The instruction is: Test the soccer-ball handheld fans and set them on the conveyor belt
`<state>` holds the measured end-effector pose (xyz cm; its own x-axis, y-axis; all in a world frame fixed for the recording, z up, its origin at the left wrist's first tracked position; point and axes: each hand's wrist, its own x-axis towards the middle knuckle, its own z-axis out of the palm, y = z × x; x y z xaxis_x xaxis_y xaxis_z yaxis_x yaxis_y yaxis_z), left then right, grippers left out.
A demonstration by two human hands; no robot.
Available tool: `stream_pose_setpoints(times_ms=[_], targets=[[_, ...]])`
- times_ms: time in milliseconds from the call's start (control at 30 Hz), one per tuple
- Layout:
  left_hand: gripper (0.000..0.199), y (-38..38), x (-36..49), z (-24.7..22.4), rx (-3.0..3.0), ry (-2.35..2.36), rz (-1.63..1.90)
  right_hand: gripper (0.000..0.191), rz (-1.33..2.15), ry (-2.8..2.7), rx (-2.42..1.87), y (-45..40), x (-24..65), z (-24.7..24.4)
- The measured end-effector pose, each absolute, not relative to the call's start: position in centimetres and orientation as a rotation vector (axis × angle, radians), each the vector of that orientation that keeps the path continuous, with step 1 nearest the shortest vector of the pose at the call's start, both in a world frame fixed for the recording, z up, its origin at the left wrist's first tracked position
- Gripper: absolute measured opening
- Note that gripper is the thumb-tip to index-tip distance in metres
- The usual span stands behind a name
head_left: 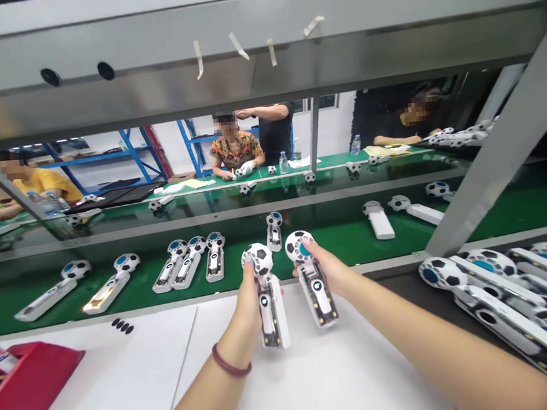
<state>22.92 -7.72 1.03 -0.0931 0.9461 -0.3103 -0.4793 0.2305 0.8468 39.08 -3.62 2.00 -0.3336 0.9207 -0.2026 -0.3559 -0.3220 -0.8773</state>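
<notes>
My left hand [248, 294] is closed around a white handheld device [275, 314] with a soccer-ball-patterned head, its thumb on the head. A second such device [318, 292] is in my right hand [327, 264], the thumb lying on the blue disc of its head. Both handles point down toward me above the white work surface [308, 377], and their open fronts show a dark inside with a white strip. Some of the fingers are hidden behind the devices. Just beyond my hands, a similar device [274, 231] lies on the green conveyor belt [240, 257].
More ball-headed devices [191, 264] lie along the belt. On the right, a black tray [402, 302] carries several. A red bin [37, 384] stands at left, near small black ovals [123, 326]. A slanted metal post [491, 171] rises at right. Co-workers [236, 148] sit across the line.
</notes>
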Motion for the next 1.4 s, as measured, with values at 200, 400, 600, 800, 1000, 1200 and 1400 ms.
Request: stream_pose_setpoints(times_ms=[200,400,600,800,1000,1200,1400], targets=[[0.064,-9.7,21.6,-0.8,0.777,1.292,1.56,0.066,1.319,-1.164,-0.718,-7.2,39.4,-0.8],[0.064,-11.3,20.4,-4.3,0.968,1.193,1.325,0.057,1.544,-1.428,-0.916,-8.4,40.3,-3.3],[0.046,-12.4,21.7,-4.7,0.61,0.967,1.189,0.047,1.812,-0.993,-0.847,-9.3,39.1,-4.1],[0.039,-13.1,21.4,-3.8,0.522,0.831,1.123,0.051,2.002,-0.822,-0.776,-10.3,39.3,-3.0],[0.044,-13.3,21.5,-3.3,0.592,0.826,1.073,0.052,2.033,-0.865,-0.749,-10.2,39.4,-3.1],[0.045,-13.3,21.7,-3.0,0.622,0.877,1.051,0.055,2.05,-0.889,-0.762,-10.2,39.3,-2.7],[0.042,-13.3,21.6,-3.2,0.647,0.878,1.039,0.054,2.039,-0.857,-0.781,-10.3,39.1,-2.5]])
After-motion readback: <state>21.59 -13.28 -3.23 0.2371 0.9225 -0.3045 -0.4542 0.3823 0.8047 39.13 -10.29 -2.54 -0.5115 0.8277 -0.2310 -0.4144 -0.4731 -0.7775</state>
